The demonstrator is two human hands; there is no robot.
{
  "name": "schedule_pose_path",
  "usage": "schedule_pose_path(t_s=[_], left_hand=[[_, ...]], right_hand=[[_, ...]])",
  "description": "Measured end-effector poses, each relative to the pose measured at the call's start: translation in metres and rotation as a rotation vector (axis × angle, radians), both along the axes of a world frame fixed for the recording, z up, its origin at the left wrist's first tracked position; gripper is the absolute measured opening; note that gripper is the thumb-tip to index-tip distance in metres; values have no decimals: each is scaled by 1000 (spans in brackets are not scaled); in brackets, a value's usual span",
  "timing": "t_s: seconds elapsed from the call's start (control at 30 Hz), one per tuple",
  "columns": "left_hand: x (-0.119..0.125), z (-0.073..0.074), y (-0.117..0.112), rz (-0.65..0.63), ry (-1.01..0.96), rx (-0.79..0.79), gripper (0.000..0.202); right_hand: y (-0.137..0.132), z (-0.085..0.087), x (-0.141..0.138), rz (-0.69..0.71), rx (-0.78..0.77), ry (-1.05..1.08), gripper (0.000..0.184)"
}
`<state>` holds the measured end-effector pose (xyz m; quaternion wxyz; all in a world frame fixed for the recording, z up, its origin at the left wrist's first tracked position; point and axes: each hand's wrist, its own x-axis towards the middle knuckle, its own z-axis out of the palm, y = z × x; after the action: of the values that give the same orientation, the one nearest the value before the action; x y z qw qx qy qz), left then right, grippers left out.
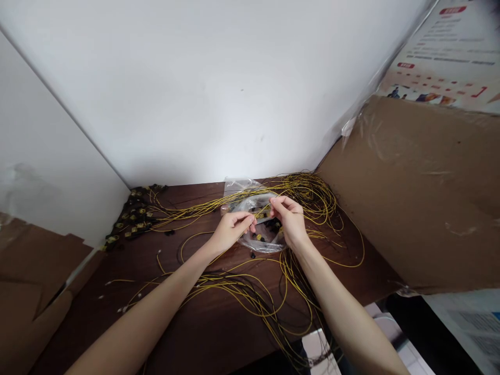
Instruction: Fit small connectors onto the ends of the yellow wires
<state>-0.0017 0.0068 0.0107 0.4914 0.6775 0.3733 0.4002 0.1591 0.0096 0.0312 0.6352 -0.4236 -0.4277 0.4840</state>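
Note:
A thin yellow wire [264, 209] runs between my two hands above the table. My left hand [233, 229] pinches it between thumb and fingertips. Slightly higher and to the right, my right hand [289, 217] pinches the same wire, its fingers curled. Right below them lies an open clear plastic bag [267, 248], with small black and yellow parts [259, 237] inside, partly covered by my hands. What sits right at the fingertips is too small to make out.
Yellow and black wires [195, 209] stretch along the back, from black-and-yellow connectors [136, 219] at left to a coil [312, 190] at right. More wires [242, 291] hang over the front edge of the brown table [219, 338]. Cardboard [422, 198] walls the right side.

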Motion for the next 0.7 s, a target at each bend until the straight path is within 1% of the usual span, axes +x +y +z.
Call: schedule_pose_path(t_s=[0.17, 0.27, 0.33, 0.4, 0.5, 0.7], left_hand=[[-1, -1, 0, -7, 15, 6, 28], [0, 0, 0, -3, 10, 2, 29], [0, 1, -1, 1, 4, 0, 28], [0, 2, -1, 6, -1, -3, 27], [0, 2, -1, 11, -6, -8, 28], [1, 2, -1, 2, 8, -1, 29]], right_hand=[[0, 0, -1, 41, -14, -27, 23], [-1, -2, -3, 125, -48, -102, 27], [-2, -4, -4, 183, -36, -170, 27], [-2, -5, -5, 209, -13, -211, 27], [-3, -4, -5, 170, -11, -195, 28], [-2, 1, -1, -34, -27, -24, 30]])
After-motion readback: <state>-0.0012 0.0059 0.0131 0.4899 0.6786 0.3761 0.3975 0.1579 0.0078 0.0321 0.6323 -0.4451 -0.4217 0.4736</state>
